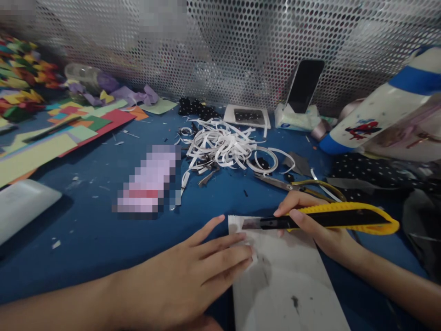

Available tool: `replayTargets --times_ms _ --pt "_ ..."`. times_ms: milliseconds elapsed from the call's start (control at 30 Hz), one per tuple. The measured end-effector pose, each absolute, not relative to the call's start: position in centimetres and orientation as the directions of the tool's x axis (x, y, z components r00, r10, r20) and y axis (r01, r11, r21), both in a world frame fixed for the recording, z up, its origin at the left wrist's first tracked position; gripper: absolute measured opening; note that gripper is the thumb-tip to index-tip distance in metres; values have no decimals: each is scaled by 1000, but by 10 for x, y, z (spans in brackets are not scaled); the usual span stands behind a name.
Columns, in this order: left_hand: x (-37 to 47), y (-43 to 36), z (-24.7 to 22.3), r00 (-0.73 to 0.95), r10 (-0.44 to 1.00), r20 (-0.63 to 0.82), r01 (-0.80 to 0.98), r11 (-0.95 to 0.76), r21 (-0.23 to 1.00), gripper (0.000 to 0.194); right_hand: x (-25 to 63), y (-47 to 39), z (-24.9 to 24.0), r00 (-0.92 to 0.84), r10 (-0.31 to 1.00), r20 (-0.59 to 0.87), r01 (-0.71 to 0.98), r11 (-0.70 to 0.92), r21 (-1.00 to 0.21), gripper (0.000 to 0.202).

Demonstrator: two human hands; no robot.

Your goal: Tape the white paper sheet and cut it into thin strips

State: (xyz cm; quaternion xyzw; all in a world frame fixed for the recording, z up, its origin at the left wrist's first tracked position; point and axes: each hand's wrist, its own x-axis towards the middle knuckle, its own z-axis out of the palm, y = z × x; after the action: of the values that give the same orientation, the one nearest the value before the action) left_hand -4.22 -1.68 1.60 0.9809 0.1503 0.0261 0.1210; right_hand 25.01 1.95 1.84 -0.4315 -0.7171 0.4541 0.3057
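Note:
A yellow and black utility knife point(330, 218) is held in my right hand point(320, 225), its blade point(251, 224) pointing left over the top edge of a white board point(292, 276). My left hand point(213, 262) lies flat with its fingers stretched out, the fingertips resting on the board's left side. Near those fingertips is a small white piece point(254, 252), partly hidden by them. Whether the blade touches the board I cannot tell. Just beyond my right hand lie scissors point(292, 185) with yellowish handles.
A heap of white paper strips point(223, 142) lies beyond the board. Coloured paper point(93, 126) is spread at the left, near a white object point(24, 202). At the back, a phone point(305, 85) leans upright before a perforated metal panel point(220, 50). A bottle point(375, 115) stands right.

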Motion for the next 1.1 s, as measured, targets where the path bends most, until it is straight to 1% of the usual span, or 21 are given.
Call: replayTargets --times_ms 133,300,367,433,500,567,667,767,867,1000,1100 --pt "-45 -15 27 973 230 20 210 -918 335 66 250 19 16 -443 893 78 289 225 -931 22" --pt "-44 -17 35 990 130 56 96 -904 416 46 251 22 4 -421 897 136 101 195 -976 20" --pt "-41 -18 37 997 75 36 52 -903 427 44 252 23 1 -414 899 144 77 192 -978 20" --pt "-38 -18 37 1000 25 1 22 -901 432 46 253 23 -1 -419 895 151 83 203 -976 20" --pt "-36 -18 36 1000 8 -11 12 -901 434 48 254 22 -1 -421 890 175 67 224 -972 21" --pt "-36 -18 34 1000 21 -1 20 -908 418 49 256 20 -1 -428 885 183 20 212 -977 23" --pt "-38 -20 29 996 58 64 30 -926 377 49 258 19 -1 -471 864 178 -60 170 -984 28" --pt "-38 -23 27 980 136 144 76 -931 357 46 257 18 0 -520 839 163 -65 151 -986 30" --pt "-36 -24 27 967 188 174 111 -919 378 42 254 18 2 -510 848 147 -13 163 -987 29" --pt "-36 -26 26 969 176 172 90 -904 418 40 251 18 3 -458 873 165 3 187 -982 28" --pt "-37 -28 28 971 169 169 66 -871 487 40 251 18 3 -459 874 161 12 187 -982 28"
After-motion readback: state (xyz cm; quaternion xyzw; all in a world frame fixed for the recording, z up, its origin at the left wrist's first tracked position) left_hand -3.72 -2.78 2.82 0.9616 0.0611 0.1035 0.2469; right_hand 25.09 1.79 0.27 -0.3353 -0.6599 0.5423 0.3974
